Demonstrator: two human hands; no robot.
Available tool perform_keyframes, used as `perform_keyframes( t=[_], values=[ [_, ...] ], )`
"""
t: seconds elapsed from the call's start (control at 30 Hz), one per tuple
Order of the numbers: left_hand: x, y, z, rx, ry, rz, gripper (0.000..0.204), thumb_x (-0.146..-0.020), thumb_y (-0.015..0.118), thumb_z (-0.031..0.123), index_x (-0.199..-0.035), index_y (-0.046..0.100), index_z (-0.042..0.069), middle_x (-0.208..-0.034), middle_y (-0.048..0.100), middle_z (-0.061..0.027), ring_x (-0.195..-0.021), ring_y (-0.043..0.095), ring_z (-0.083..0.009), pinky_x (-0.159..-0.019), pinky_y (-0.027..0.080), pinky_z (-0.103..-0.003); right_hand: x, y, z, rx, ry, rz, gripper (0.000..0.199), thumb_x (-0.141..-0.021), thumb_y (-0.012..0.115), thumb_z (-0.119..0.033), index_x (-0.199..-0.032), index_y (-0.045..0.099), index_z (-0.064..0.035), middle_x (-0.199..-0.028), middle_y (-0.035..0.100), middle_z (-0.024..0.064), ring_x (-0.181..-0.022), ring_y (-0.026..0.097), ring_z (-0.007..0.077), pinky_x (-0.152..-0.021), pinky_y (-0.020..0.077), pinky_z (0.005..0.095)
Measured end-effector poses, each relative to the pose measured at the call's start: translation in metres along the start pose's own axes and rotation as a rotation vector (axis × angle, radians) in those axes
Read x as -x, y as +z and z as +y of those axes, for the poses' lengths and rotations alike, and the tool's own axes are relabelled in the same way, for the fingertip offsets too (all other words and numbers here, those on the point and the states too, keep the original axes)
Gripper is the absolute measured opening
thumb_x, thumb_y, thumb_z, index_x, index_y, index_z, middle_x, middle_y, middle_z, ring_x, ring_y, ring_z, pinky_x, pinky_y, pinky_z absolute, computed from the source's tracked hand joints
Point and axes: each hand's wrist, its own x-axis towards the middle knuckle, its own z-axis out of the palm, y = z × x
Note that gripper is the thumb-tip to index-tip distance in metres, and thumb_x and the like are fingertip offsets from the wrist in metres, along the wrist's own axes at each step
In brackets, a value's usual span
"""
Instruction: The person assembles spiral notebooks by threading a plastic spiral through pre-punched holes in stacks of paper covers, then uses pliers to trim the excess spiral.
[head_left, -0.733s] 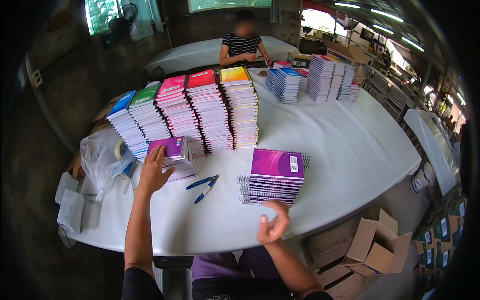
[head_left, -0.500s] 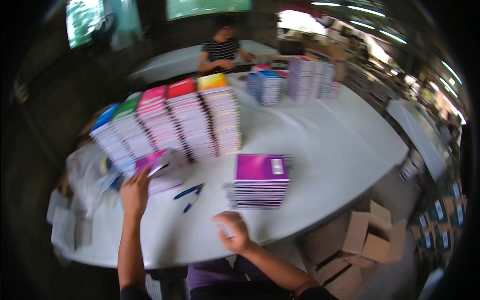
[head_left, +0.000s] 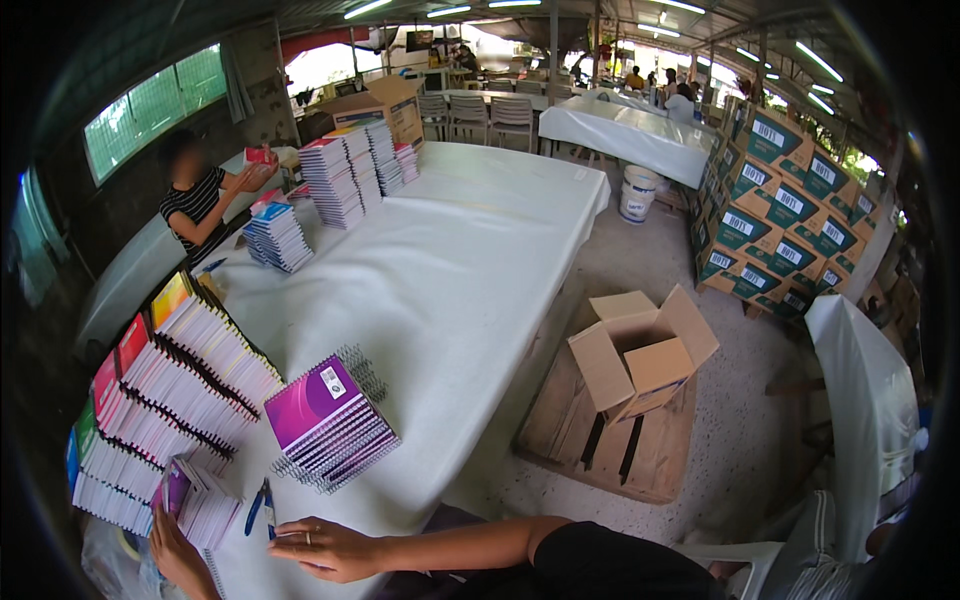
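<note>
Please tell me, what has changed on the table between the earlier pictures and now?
The right hand has come down from the table's edge and now lies flat on the white table beside the blue-handled pliers. The left hand stays on the small purple notebook pile. The purple notebook stack and the coloured stacks have not moved; only the view swung right.

Purple, white and teal across the packing room

The spiral notebooks [head_left: 325, 418] nearest show purple covers with a small white label and black wire; the tall stacks [head_left: 170, 385] beside them run yellow, red, pink and green on top with white page edges. The tablecloth [head_left: 470, 250] is plain white. A person's shirt [head_left: 195, 205] is black-and-white striped. The open carton [head_left: 640, 355] is brown, the stacked boxes [head_left: 790, 225] teal with white labels.
</note>
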Motion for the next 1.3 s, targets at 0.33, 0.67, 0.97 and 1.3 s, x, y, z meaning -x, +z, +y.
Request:
perform_keyframes(
  t=[0.33,0.67,0.97,1.3],
  values=[
    [0.096,-0.038,0.124,0.950,-0.640,-0.097,0.040,-0.091,0.039,0.025,-0.117,0.055,-0.001,-0.109,0.059,-0.0204,-0.102,0.054,-0.0297,-0.091,0.040,-0.037,0.003,-0.004,0.003,-0.556,0.354,0.059,0.048,-0.076,0.052,0.014,-0.120,0.054,-0.0052,-0.111,0.055,0.0121,-0.105,0.053,0.0267,-0.089,0.0421,0.0342],
    [0.123,0.021,0.096,0.982,-0.298,-0.537,0.039,-0.072,0.047,-0.008,-0.109,0.050,0.001,-0.106,0.054,-0.0132,-0.103,0.051,-0.0259,-0.088,0.040,-0.033,0.021,-0.015,0.058,-0.803,0.650,-0.313,0.025,-0.083,0.062,-0.008,-0.108,0.063,-0.0036,-0.097,0.066,0.0039,-0.086,0.056,0.0084,-0.078,0.0459,0.0254],
    [0.109,0.054,-0.060,-0.173,-0.484,-0.404,0.038,-0.082,0.060,0.031,-0.113,0.056,0.010,-0.092,0.059,-0.0111,-0.088,0.056,-0.0301,-0.076,0.042,-0.044,0.015,-0.017,0.049,-0.644,0.597,-0.345,0.027,-0.083,0.061,-0.003,-0.110,0.063,-0.0053,-0.102,0.067,0.0076,-0.090,0.058,0.0086,-0.080,0.0467,0.0241],
    [0.080,0.014,-0.036,0.350,-0.535,-0.043,0.021,-0.092,0.048,0.019,-0.098,0.057,0.000,-0.090,0.061,-0.0198,-0.082,0.059,-0.0359,-0.072,0.045,-0.040,0.017,-0.022,0.049,-0.691,0.692,-0.235,0.028,-0.086,0.058,-0.003,-0.114,0.059,0.0010,-0.105,0.064,0.0091,-0.093,0.058,0.0107,-0.081,0.0463,0.0240]
  ],
)
